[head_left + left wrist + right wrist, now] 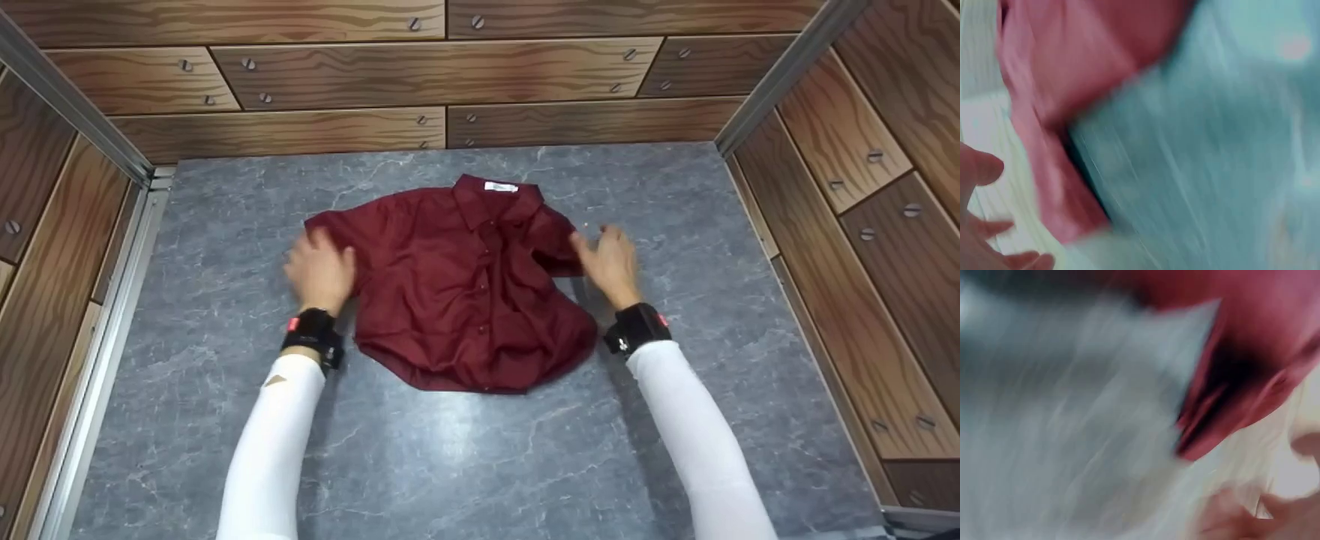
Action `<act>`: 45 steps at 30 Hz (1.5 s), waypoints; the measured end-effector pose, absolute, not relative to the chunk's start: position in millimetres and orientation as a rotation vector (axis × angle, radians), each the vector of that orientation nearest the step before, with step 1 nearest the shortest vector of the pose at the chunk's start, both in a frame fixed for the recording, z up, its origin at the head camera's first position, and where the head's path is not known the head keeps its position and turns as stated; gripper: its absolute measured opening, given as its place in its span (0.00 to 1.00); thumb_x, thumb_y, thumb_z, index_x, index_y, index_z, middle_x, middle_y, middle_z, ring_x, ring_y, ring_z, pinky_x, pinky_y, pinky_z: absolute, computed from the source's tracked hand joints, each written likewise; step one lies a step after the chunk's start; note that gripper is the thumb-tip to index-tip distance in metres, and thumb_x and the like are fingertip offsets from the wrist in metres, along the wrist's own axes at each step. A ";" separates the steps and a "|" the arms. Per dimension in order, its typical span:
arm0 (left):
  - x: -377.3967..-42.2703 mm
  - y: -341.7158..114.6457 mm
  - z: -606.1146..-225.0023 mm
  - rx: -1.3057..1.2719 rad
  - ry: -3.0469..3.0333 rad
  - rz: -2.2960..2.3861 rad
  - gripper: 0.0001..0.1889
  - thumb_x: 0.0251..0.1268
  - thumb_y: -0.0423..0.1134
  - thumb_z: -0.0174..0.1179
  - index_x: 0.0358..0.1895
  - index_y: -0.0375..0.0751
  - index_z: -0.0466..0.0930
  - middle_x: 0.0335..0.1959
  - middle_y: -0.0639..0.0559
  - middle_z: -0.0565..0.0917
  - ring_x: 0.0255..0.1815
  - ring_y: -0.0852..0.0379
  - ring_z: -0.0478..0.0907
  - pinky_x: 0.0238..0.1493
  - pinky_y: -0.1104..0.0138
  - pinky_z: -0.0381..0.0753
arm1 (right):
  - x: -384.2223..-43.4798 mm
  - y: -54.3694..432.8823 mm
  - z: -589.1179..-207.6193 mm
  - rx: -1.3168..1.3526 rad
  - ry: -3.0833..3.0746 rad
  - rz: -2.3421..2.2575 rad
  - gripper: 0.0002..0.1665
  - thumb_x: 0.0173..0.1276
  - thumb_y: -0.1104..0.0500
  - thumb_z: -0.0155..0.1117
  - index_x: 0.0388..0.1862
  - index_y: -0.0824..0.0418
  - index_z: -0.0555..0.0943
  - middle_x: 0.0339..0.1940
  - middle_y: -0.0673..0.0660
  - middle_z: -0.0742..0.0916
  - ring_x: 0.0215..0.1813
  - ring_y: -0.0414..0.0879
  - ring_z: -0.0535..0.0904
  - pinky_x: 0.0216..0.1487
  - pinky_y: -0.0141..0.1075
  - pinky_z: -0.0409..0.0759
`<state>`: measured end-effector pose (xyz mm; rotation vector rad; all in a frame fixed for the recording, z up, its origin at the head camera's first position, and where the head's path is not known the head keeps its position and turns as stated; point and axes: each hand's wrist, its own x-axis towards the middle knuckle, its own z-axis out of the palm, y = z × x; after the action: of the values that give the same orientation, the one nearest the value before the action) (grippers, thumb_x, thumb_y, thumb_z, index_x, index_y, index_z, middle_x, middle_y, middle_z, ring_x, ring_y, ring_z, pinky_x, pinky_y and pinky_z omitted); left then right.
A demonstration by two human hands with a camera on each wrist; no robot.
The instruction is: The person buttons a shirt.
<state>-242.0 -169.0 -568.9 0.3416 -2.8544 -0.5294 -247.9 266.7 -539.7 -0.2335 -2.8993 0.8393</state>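
A dark red short-sleeved shirt (442,285) lies front side up, its collar toward the back and its front closed by buttons. Creases run over its lower half, and the hem is bunched. My left hand (321,271) is over or beside the sleeve on the left, blurred, fingers spread. Close to the other sleeve (561,244) is my right hand (611,262), fingers apart and also blurred. Neither hand grips the cloth. In the left wrist view the fingers (988,169) stand apart from the shirt; in the right wrist view the sleeve opening (1230,382) gapes.
The shirt lies on a grey marble-patterned table (450,465). Wood-patterned panels (435,75) wall it at the back and both sides, with metal rails (112,300) along the corners and left edge. Each wrist carries a black strap (641,328).
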 end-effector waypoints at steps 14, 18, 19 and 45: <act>-240.6 -192.7 -569.6 0.479 -2.849 -0.884 0.14 0.67 0.44 0.56 0.46 0.36 0.76 0.45 0.30 0.82 0.48 0.30 0.78 0.49 0.43 0.74 | -263.4 277.1 -535.8 -0.136 -2.439 1.518 0.13 0.71 0.57 0.59 0.43 0.66 0.70 0.28 0.52 0.73 0.30 0.39 0.69 0.34 0.30 0.67; -246.4 -201.5 -558.3 0.578 -2.798 -0.947 0.15 0.71 0.46 0.53 0.52 0.40 0.73 0.48 0.29 0.82 0.50 0.30 0.78 0.48 0.42 0.73 | -284.1 296.0 -509.5 -0.152 -2.529 1.089 0.13 0.71 0.53 0.59 0.45 0.61 0.74 0.33 0.58 0.83 0.33 0.50 0.78 0.36 0.42 0.73; -248.0 -203.3 -554.7 0.598 -2.787 -0.959 0.15 0.71 0.46 0.53 0.52 0.40 0.73 0.48 0.30 0.82 0.50 0.30 0.78 0.48 0.42 0.74 | -290.2 300.4 -503.3 -0.178 -2.549 0.961 0.13 0.70 0.53 0.59 0.45 0.60 0.76 0.35 0.59 0.85 0.36 0.53 0.79 0.39 0.45 0.72; -188.3 -102.9 -555.9 -0.533 -2.929 -0.653 0.19 0.68 0.56 0.54 0.46 0.45 0.83 0.46 0.46 0.77 0.47 0.44 0.74 0.48 0.49 0.73 | -231.8 281.7 -529.3 -0.116 -3.376 0.326 0.50 0.65 0.22 0.35 0.41 0.64 0.81 0.42 0.70 0.85 0.42 0.66 0.82 0.35 0.56 0.76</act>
<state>-188.3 -102.9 -555.9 -0.5329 -2.9292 -0.6529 -231.8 281.7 -529.3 -0.1158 -3.3761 0.3256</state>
